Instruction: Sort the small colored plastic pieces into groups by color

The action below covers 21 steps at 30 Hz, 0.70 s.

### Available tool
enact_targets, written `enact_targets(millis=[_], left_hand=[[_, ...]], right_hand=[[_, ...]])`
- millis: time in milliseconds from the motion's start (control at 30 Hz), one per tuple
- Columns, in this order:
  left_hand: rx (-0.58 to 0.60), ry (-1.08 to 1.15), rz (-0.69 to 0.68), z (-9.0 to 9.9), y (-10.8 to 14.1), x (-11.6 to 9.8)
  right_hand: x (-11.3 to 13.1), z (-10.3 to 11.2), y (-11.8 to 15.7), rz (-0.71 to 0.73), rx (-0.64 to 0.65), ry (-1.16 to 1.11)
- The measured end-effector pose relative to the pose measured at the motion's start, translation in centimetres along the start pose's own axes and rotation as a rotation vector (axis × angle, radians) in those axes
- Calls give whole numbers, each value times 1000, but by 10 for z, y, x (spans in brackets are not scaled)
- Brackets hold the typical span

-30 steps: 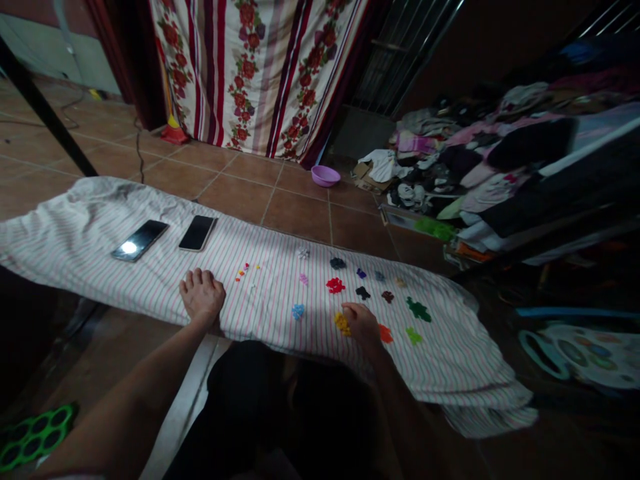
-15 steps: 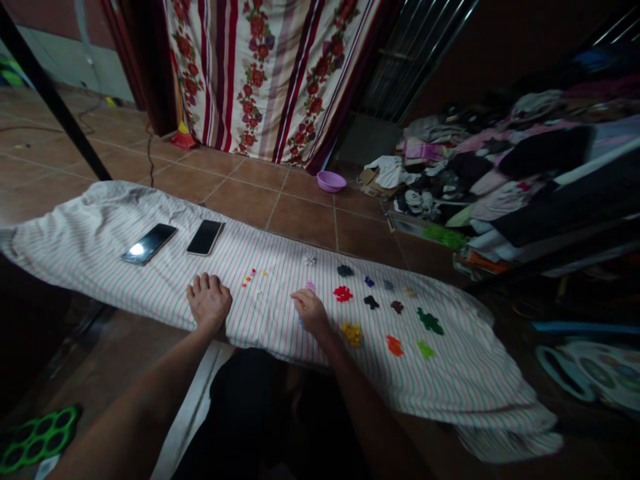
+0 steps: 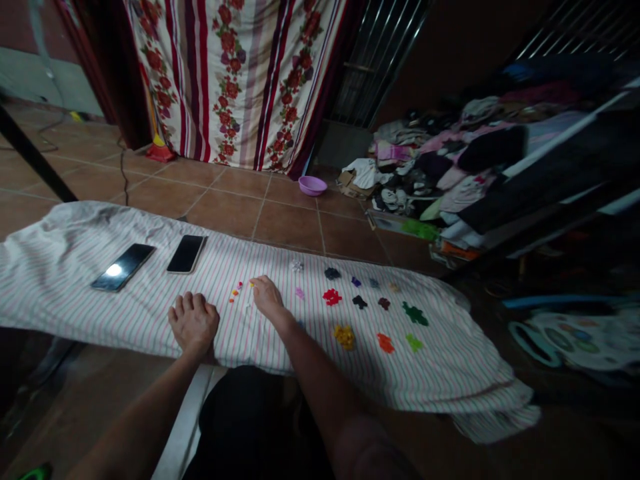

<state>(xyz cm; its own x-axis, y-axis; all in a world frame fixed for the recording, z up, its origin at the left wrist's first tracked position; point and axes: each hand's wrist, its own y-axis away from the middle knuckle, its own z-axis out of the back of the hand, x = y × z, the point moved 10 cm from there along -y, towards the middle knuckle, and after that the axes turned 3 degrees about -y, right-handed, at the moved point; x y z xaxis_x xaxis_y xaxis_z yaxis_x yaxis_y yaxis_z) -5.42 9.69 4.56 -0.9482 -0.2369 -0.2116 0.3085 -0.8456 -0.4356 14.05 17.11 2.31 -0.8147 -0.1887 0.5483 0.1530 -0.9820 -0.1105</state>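
Note:
My left hand [image 3: 193, 321] rests on the striped cloth [image 3: 135, 327], palm down and fingers spread, holding nothing. My right hand [image 3: 267, 295] is over the cloth, its thumb and index finger pinched at a small yellow piece [image 3: 252, 285]. Just left of those fingertips lie several tiny red, orange and yellow pieces [image 3: 235, 292]. A few whitish bits [image 3: 247, 307] sit below them. Right of my right hand are small piles sorted by colour, among them pink [image 3: 300, 293], red [image 3: 331, 297], yellow [image 3: 344, 337], black [image 3: 359, 302], orange [image 3: 385, 343] and dark green [image 3: 415, 313].
Two phones lie on the cloth's left part, one with a glare [image 3: 123, 267] and one dark [image 3: 187, 254]. Beyond the cloth, a purple basin [image 3: 313, 186] stands on the tiled floor. Heaped clothes [image 3: 440, 160] fill the right, and a floral curtain [image 3: 240, 80] hangs behind.
My right hand has moved left from beside the pink pile to the small yellow piece. My left hand stays flat on the cloth. The whole view has shifted somewhat.

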Motion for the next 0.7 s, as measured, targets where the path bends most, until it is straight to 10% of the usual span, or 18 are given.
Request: enact_targets(millis=[700], left_hand=[[12, 58, 14, 9, 1, -4]], right_hand=[[-8, -7, 1, -105, 21, 86]])
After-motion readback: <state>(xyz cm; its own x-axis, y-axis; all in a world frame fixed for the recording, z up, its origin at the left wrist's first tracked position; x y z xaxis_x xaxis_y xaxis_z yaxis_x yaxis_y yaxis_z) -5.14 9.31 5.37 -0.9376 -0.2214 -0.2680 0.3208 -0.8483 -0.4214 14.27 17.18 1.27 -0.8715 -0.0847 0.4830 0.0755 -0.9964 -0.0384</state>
